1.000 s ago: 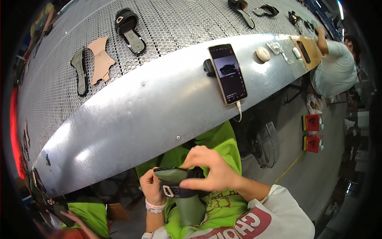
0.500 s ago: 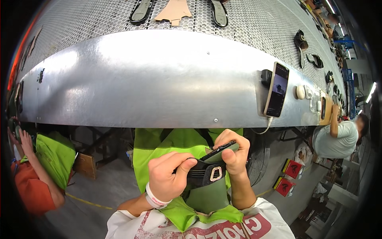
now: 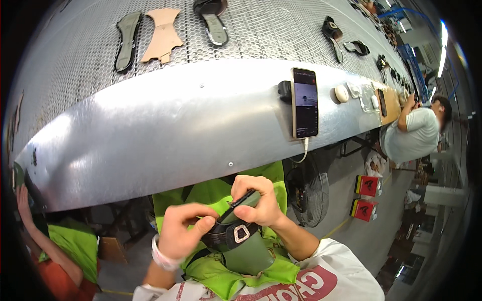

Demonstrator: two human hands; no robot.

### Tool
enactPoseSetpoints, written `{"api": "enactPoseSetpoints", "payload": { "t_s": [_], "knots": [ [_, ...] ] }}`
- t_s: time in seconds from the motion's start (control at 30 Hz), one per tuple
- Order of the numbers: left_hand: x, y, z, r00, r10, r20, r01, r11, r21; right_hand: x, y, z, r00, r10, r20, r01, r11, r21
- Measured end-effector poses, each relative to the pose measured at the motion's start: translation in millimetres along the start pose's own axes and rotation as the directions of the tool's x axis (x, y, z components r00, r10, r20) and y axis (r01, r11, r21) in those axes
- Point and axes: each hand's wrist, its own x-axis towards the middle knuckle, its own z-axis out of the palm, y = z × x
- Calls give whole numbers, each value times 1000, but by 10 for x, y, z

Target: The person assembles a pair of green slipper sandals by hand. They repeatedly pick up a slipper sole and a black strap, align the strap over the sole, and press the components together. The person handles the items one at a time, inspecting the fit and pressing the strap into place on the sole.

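Note:
A green shoe last (image 3: 248,257) with a black strap upper (image 3: 221,236) around it is held close to my body. On the strap sits a sparkling squarish buckle (image 3: 241,233). My right hand (image 3: 258,203) wraps the upper end of the last, thumb pressed on its green face beside a black edge. At the strap's left edge, my left hand (image 3: 183,231) has thumb and forefinger drawn together against the strap; the exact contact is partly hidden.
A metal-edged bench (image 3: 150,130) carries a propped phone (image 3: 305,103) with a cable. On the mesh surface lie a black-edged insole (image 3: 128,40), a tan cutout (image 3: 163,35) and several shoe parts. A fan (image 3: 309,195) stands below. Co-workers sit left and right.
My view has swung to the right, so bench and phone appear farther left. My left hand has shifted from the strap's upper front toward its left edge; the right keeps its hold.

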Motion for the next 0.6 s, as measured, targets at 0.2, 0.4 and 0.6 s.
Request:
{"api": "enactPoseSetpoints", "payload": {
  "t_s": [0.2, 0.4, 0.6],
  "knots": [
    [-190, -61, 206, 977, 136, -166, -117, 986, 115, 81, -14, 26, 979, 129, 155, -158, 969, 191],
    [-303, -461, 144, 996, -83, -35, 35, 715, -699, 36, 28, -82, 939, 211, 270, -276, 933, 232],
    [-793, -779, 305, 972, -217, -90, 128, 810, -572, -31, 68, -134, 956, 236, 174, -275, 928, 252]
  ]
}}
